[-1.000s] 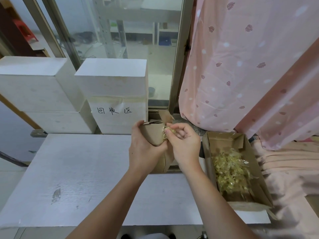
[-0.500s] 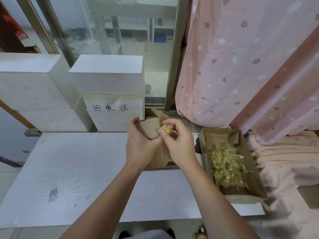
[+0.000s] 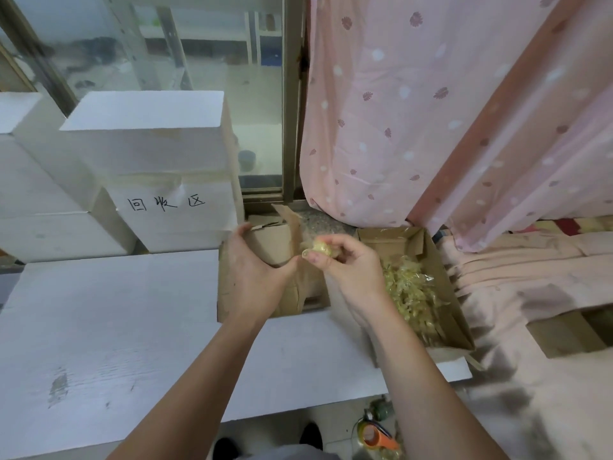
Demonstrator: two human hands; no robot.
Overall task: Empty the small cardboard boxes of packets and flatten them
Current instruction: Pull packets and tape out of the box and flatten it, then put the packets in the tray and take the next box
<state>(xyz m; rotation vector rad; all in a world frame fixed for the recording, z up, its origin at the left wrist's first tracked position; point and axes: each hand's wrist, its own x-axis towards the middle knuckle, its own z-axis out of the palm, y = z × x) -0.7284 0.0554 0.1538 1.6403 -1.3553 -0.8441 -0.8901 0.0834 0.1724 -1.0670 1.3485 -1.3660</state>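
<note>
Left hand wrapped round the small cardboard box, thumb on the near face, fingers over the top edge, holding it upright at the table's far right edge. Flap standing open at the top. Right hand just clear of the box mouth, thumb and fingertips pinching a small clear packet of yellowish bits. Close beside it, off the table's right edge, the larger open cardboard box already holding a heap of the same packets.

Judging from that: mid-emptying, one packet out, the collecting box the likely target. Best kept short and low, straight across to the right, released only once over the heap, not over the gap between table edge and box. Slippery film, light contents, so a pinch on the body of the packet rather than a loose corner. Steady grip needed on the left; a soft carton like that folds if squeezed, trapping whatever remains inside. Cannot tell whether more packets remain inside; interior hidden behind the hand. Worth tipping the mouth toward view before any flattening. White box with handwritten characters standing behind, just left of the work, well out of the path.
</note>
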